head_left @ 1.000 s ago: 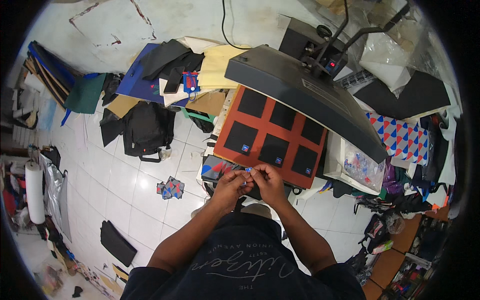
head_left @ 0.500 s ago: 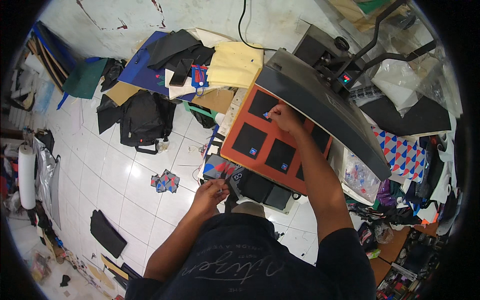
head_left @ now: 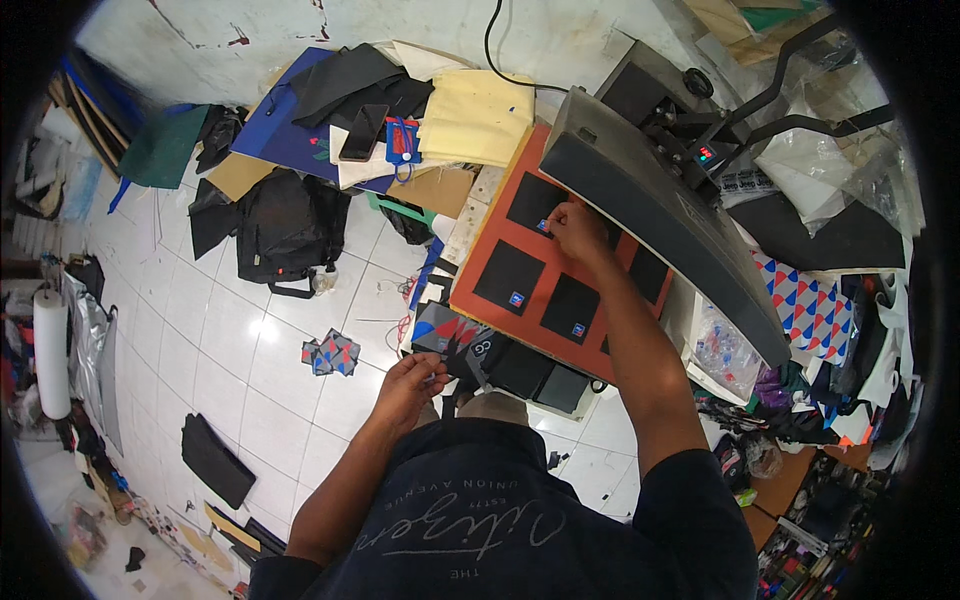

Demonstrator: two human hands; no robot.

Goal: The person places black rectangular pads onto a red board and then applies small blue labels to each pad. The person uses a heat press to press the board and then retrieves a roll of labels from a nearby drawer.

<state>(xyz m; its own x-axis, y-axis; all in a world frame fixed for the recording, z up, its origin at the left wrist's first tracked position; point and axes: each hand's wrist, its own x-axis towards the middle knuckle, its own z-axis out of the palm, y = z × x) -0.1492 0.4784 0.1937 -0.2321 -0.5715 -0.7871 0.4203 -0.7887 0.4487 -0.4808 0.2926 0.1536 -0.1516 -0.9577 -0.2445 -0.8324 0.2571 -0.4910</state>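
Observation:
My right hand (head_left: 580,234) reaches over the orange-red pad (head_left: 478,255) of a heat press. Its fingers are pinched together at a small blue-and-red patch (head_left: 543,225), on the lower part of the farthest-left black fabric square (head_left: 530,195). Similar patches lie near the lower corners of two neighbouring black squares, one nearer (head_left: 500,270) and one to its right (head_left: 570,300). Closed at the fingertips, my left hand (head_left: 410,382) hovers beside a grey sheet with blue and red shapes (head_left: 437,328). Anything in its pinch is too small to make out.
The press's dark upper plate (head_left: 660,220) stands raised close over my right forearm. Black pieces (head_left: 520,370) lie along the pad's near edge. On the floor are patterned cards (head_left: 331,353), a black backpack (head_left: 285,230) and a folded black cloth (head_left: 216,462).
My right hand stays at the same square, with the patch now nearer its lower edge. My left hand has shifted slightly. The whole view has moved a little.

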